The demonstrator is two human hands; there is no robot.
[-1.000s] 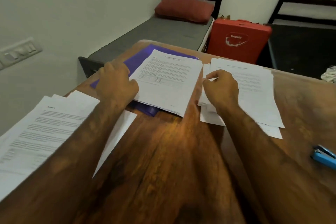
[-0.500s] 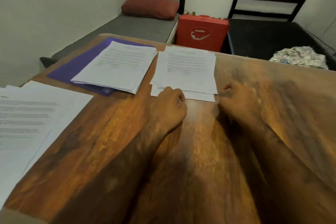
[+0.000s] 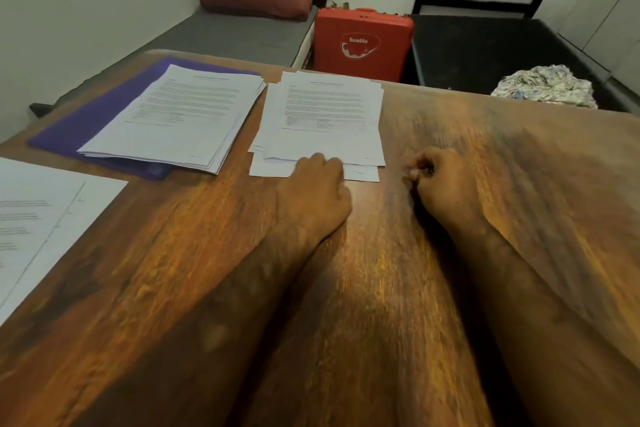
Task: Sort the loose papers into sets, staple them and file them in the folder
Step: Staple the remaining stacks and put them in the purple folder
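The wooden desk (image 3: 519,166) carries a purple folder (image 3: 86,128) at its far left corner. Just right of the folder lies a loose stack of printed sheets (image 3: 325,121). Nearer than the folder, at the desk's left edge, lies another spread of sheets (image 3: 34,218).

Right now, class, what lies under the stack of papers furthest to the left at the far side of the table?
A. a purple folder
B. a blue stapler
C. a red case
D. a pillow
A: the purple folder sticks out on the left and near sides from beneath that stack of papers.
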